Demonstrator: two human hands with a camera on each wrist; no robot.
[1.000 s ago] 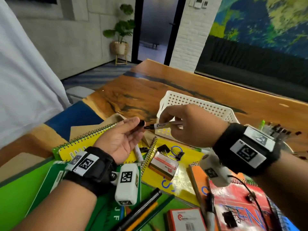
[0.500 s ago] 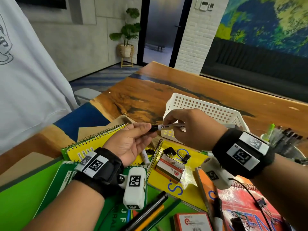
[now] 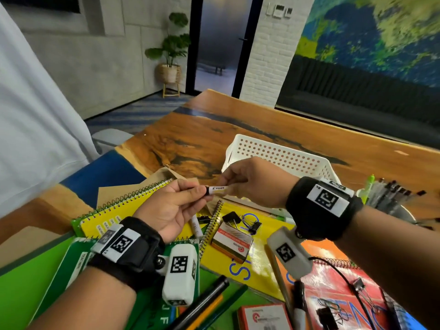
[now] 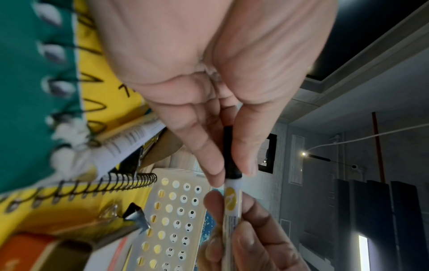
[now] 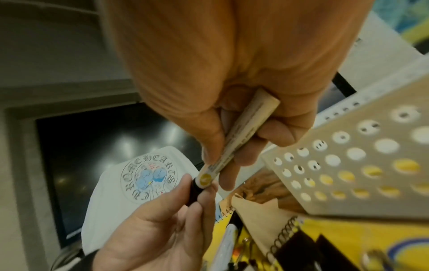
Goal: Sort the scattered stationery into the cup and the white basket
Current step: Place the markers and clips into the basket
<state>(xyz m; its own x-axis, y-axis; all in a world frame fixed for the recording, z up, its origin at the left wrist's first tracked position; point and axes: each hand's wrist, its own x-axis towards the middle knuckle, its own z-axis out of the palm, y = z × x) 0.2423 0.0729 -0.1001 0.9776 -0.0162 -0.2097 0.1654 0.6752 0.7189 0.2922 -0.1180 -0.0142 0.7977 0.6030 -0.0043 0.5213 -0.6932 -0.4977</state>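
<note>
Both hands meet over the middle of the bench, just in front of the white basket (image 3: 281, 154), sharing 1 marker (image 3: 217, 188). The right hand (image 3: 257, 181) has its fingers and thumb curled round the white barrel, with the butt end tucked back toward the palm, as the right wrist view shows. The left hand (image 3: 173, 206) pinches the black cap (image 4: 230, 155) between thumb and fingertips. Cap and barrel lie in 1 straight line and the cap's rim sits flush against the white body, so the cap looks seated, or nearly so. Holding the 2 ends in opposed hands suits pushing the cap home along the marker's axis; a capped marker will not stain whatever it is dropped among.

The marker is in the air, in neither container. The cup (image 3: 392, 210) stands at the right edge of the bench, already bristling with pens, which makes it the likely home for this one. The basket looks empty from here, though its floor is partly hidden by the right hand.

Much is left: binder clips (image 3: 240, 221), a staples box (image 3: 232, 244), spiral notebooks (image 3: 114, 210) and loose pens lie along the near edge.
</note>
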